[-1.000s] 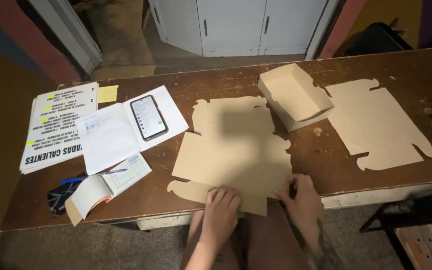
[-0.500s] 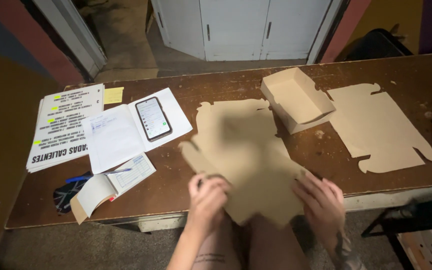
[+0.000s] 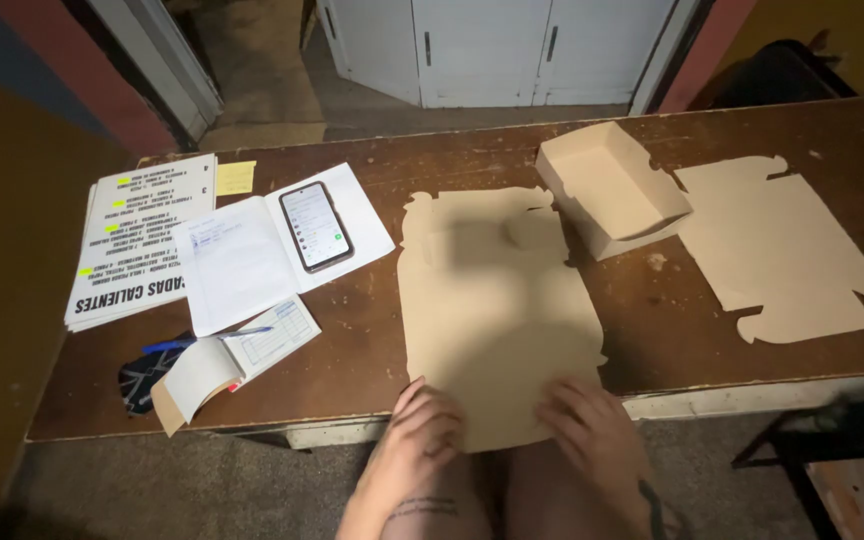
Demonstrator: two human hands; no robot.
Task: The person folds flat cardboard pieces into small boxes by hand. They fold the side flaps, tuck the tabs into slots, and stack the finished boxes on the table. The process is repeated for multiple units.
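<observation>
A flat die-cut cardboard blank (image 3: 497,300) lies on the brown wooden table (image 3: 372,330), its near end hanging over the front edge. My left hand (image 3: 424,432) grips the blank's near left corner, fingers curled over it. My right hand (image 3: 592,430) presses flat on the blank's near right part, fingers spread toward the middle. Both hands sit at the table's front edge.
A folded open cardboard box (image 3: 612,188) stands beyond the blank. Another flat blank (image 3: 787,245) lies to the right. At left lie a phone (image 3: 316,225) on white paper, printed sheets (image 3: 142,240), a yellow sticky note (image 3: 235,178), a small receipt book (image 3: 232,355) and a blue pen (image 3: 207,338).
The blank was lifted and turned, and now lies straight with its long side running away from me. Both hands have come closer together at its near end.
</observation>
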